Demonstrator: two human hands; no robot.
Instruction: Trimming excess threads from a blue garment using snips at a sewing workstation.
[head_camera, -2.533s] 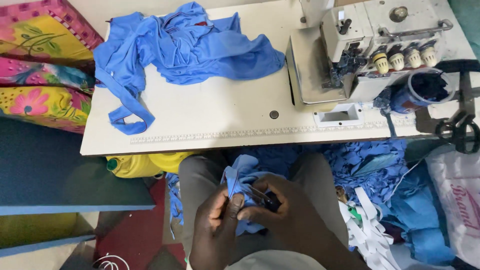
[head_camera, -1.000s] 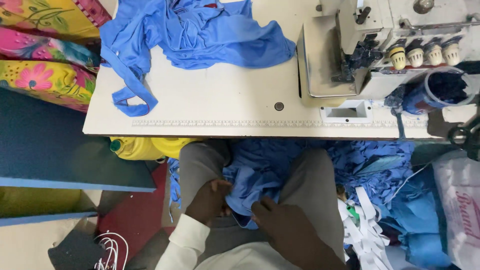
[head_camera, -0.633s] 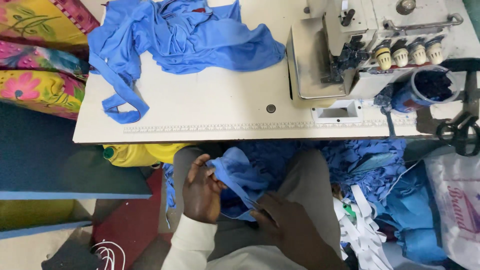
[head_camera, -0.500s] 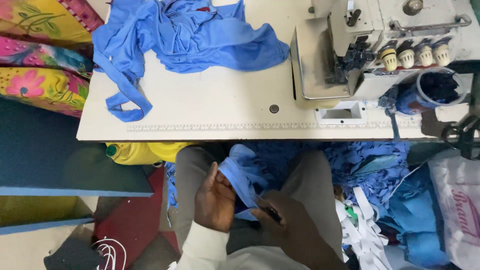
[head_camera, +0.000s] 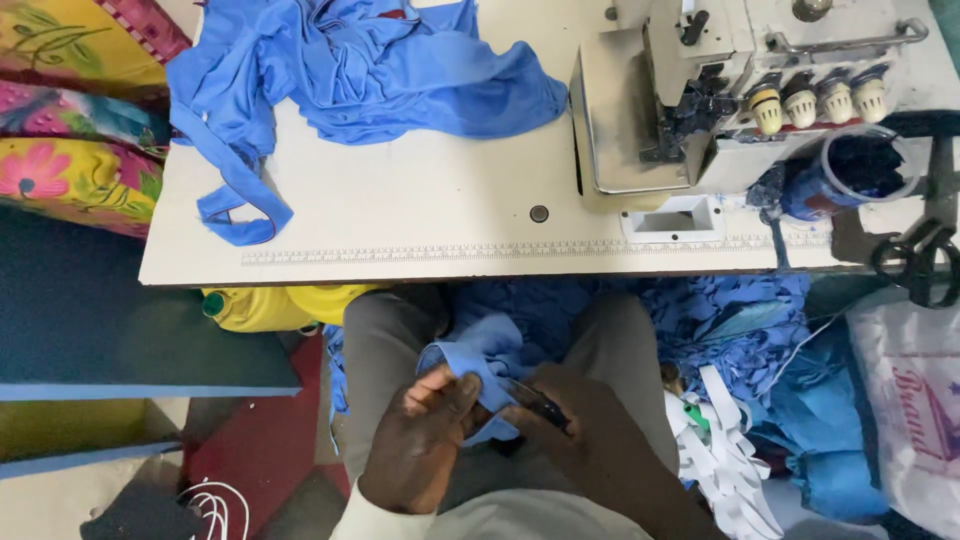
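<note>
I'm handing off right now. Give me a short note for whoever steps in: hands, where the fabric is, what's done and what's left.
Left hand: pinching the small blue fabric piece in the lap.
Right hand: holding a small dark cutting tool against that piece.
Blue fabric pile: on the table, left of the sewing machine.
Blue scraps: below the table edge.
Done: piece gripped, tool at the cloth.
Left: appears to be trimming this piece; the pile lies untouched.

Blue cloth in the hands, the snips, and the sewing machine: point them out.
Blue cloth (head_camera: 478, 362), head view, on the fold above the hands.
Snips (head_camera: 540, 408), head view, on the dark blades.
Sewing machine (head_camera: 720, 60), head view, on its pale body.
</note>
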